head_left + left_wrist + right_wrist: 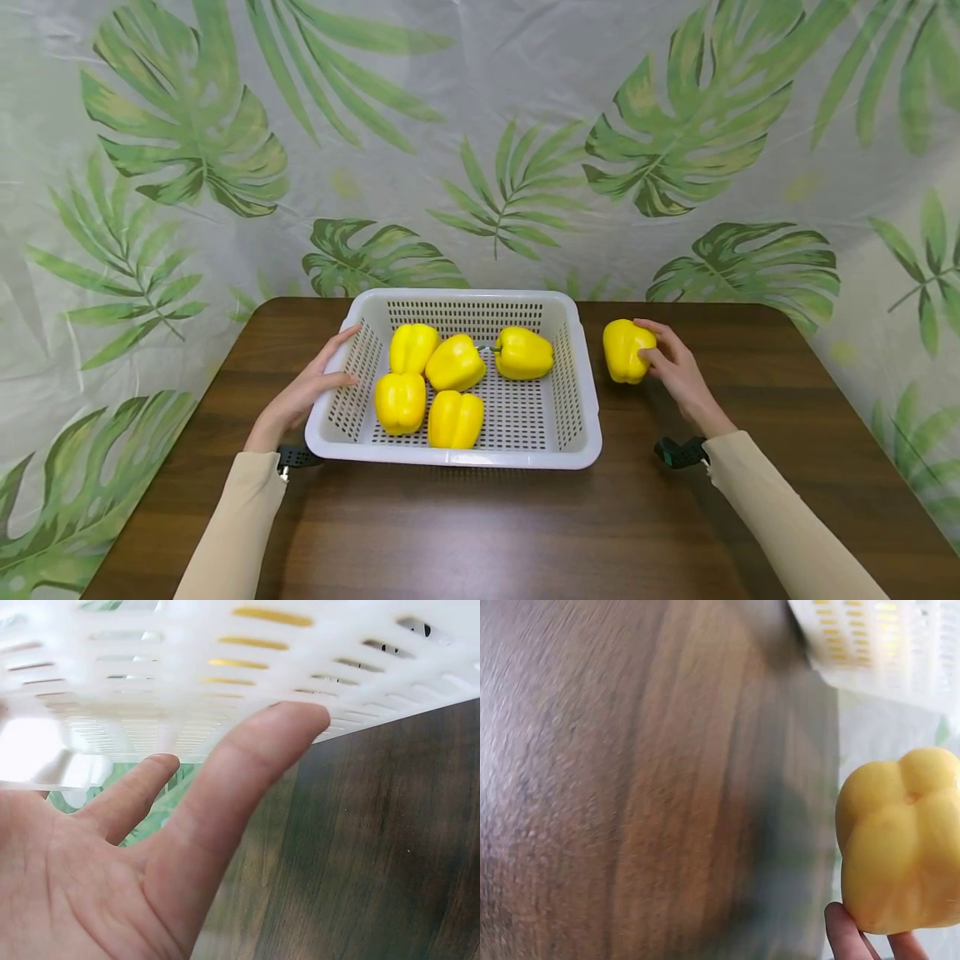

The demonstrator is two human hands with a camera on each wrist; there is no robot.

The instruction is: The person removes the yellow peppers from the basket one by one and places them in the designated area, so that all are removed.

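A white perforated plastic basket (457, 458) holds several yellow bell peppers, one of them a pepper (523, 353) with a green stem at its right side. My left hand (300, 396) rests against the basket's left side, thumb and fingers spread wide and fairly straight. In the left wrist view the thumb (240, 765) lies along the slotted wall. To the right of the basket, my right hand (678, 371) grips another yellow bell pepper (622, 350) between thumb and fingers. That pepper (900, 847) shows its lobed end in the right wrist view, with fingertips (846, 937) at its lower edge.
The basket stands on a dark brown wooden table (465, 533). A pale curtain (517, 83) printed with green leaves hangs right behind the table. Black straps (681, 452) circle both wrists below beige sleeves (787, 508).
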